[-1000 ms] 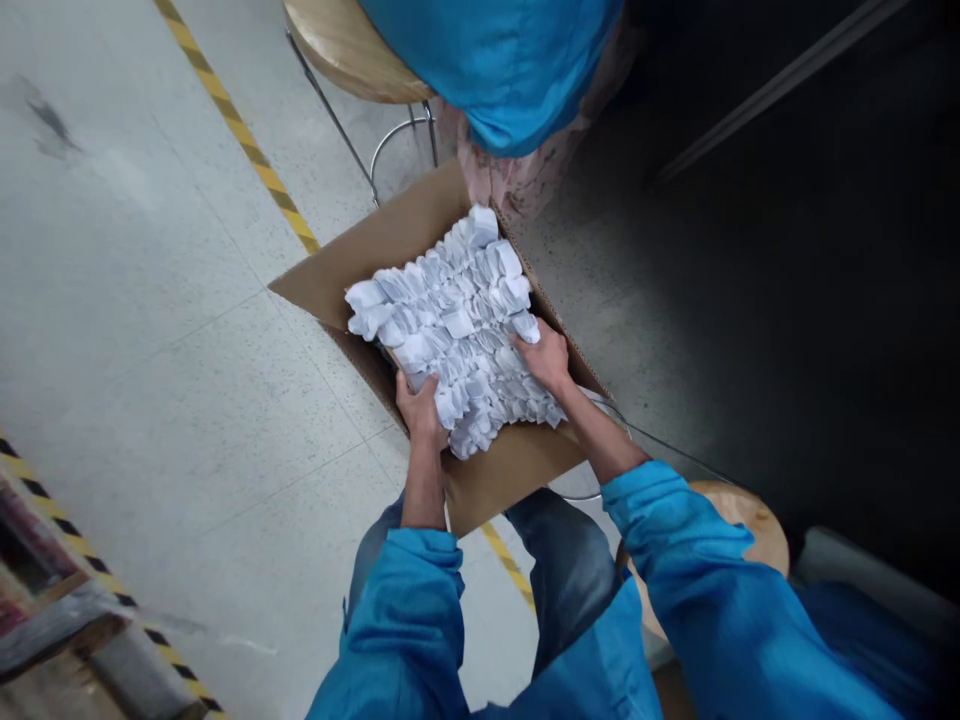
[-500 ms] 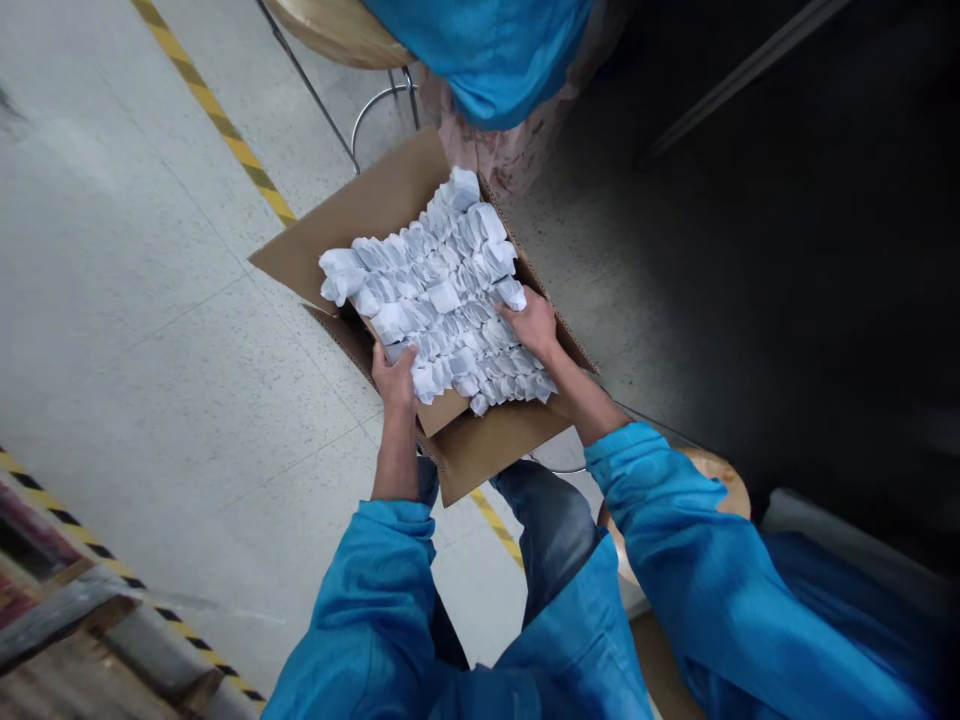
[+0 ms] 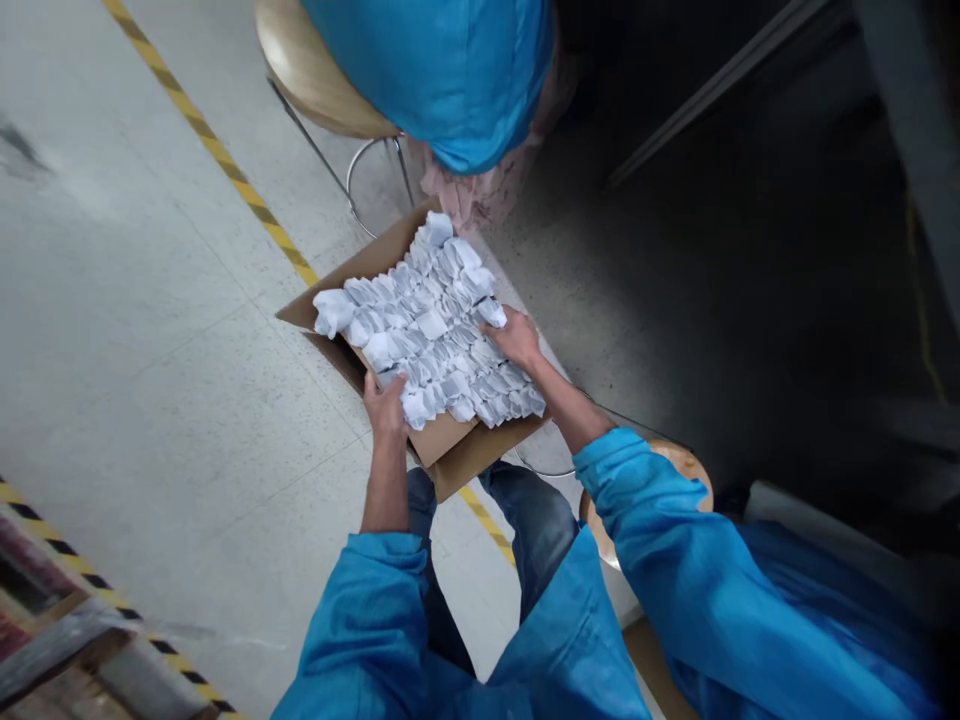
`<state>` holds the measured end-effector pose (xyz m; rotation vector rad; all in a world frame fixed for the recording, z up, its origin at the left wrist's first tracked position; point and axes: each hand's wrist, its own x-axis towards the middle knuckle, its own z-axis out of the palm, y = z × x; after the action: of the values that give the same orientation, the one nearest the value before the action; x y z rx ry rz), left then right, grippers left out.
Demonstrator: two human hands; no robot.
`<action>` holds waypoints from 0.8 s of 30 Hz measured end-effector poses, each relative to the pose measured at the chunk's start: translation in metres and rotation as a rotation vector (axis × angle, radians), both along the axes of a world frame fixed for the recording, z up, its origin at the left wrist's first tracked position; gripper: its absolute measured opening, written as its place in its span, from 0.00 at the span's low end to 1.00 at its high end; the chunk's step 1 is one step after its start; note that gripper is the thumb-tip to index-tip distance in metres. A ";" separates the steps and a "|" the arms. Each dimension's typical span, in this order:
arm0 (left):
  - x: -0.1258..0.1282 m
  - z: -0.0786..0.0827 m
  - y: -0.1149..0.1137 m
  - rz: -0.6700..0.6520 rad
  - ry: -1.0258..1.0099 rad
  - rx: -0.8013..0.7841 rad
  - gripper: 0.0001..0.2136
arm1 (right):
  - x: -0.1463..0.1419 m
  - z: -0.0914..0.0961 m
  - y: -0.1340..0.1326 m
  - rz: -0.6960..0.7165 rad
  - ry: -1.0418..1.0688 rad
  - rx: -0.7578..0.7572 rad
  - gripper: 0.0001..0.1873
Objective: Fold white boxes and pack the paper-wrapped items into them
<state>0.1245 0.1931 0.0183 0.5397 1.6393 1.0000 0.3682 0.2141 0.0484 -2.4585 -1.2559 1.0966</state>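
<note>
White paper-wrapped packets (image 3: 431, 325) stand in tight rows on a shallow brown cardboard tray (image 3: 442, 438). The tray is over an open cardboard carton (image 3: 491, 452), whose flaps show at the far and near sides. My left hand (image 3: 385, 405) is closed on the tray's left edge, thumb on top and fingers mostly hidden. On the opposite side, my right hand (image 3: 517, 338) grips the right edge, with its thumb against a packet; the fingers underneath are hidden.
A person in blue clothing (image 3: 442, 80) is beyond the carton, by a round wooden stool (image 3: 315, 75). Another stool (image 3: 682, 470) stands near my right forearm. Yellow-and-black tape (image 3: 225, 160) crosses the floor. A wooden pallet (image 3: 60, 640) lies at lower left.
The tray of packets has risen relative to the carton and now covers its right wall. Both hands keep their hold. The view has shifted, so the person and stool appear lower.
</note>
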 end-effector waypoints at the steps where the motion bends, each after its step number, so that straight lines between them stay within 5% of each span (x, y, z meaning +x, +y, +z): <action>1: -0.001 0.004 -0.003 0.003 0.003 -0.008 0.15 | -0.001 0.004 -0.002 0.004 0.001 -0.003 0.21; 13: -0.023 0.071 -0.045 0.048 0.036 -0.056 0.17 | -0.029 0.071 -0.032 0.071 0.030 -0.035 0.20; 18: -0.034 0.121 -0.068 0.041 0.076 -0.081 0.17 | -0.039 0.118 -0.056 0.097 0.068 -0.039 0.19; 24: -0.040 0.190 -0.087 -0.040 0.084 -0.076 0.18 | -0.045 0.195 -0.095 0.016 0.071 -0.048 0.18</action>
<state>0.0849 0.1065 0.2087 0.5678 1.7271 0.8922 0.3234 0.1191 0.2435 -2.4240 -1.2453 1.2209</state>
